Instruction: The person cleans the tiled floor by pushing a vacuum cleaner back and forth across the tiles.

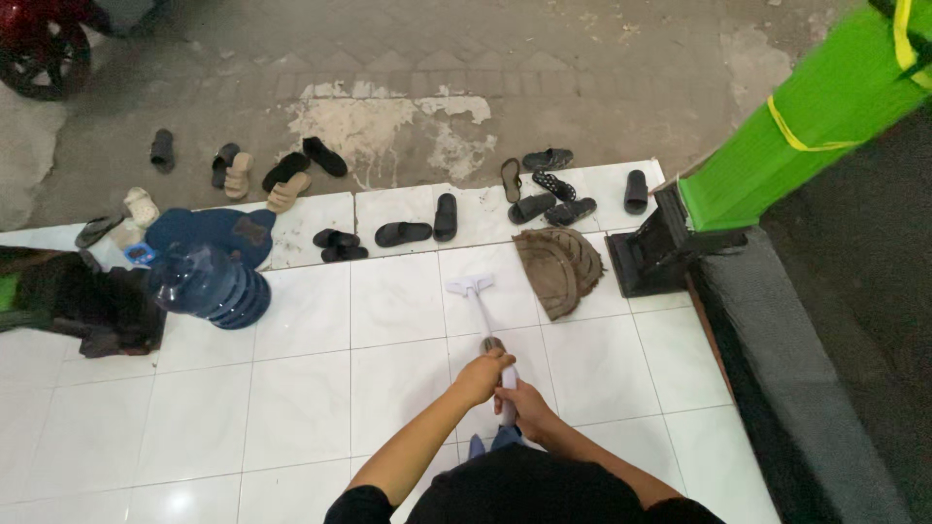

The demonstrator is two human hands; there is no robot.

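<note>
Both my hands grip the handle of a white floor wiper (472,287) whose flat head rests on the white tiled floor (291,388) ahead of me. My left hand (484,374) holds the shaft higher up. My right hand (521,399) clasps the shaft just below it, closer to my body. The thin pole runs from my hands forward to the head. A brown fan-shaped doormat (557,268) lies just right of the wiper head.
A blue water jug (212,284) lies on its side at left beside dark bags (87,301). Several sandals and slippers (403,233) line the tile edge and the concrete beyond. A green pillar (806,126) on a black base (660,247) stands right, beside a grey ledge (796,388).
</note>
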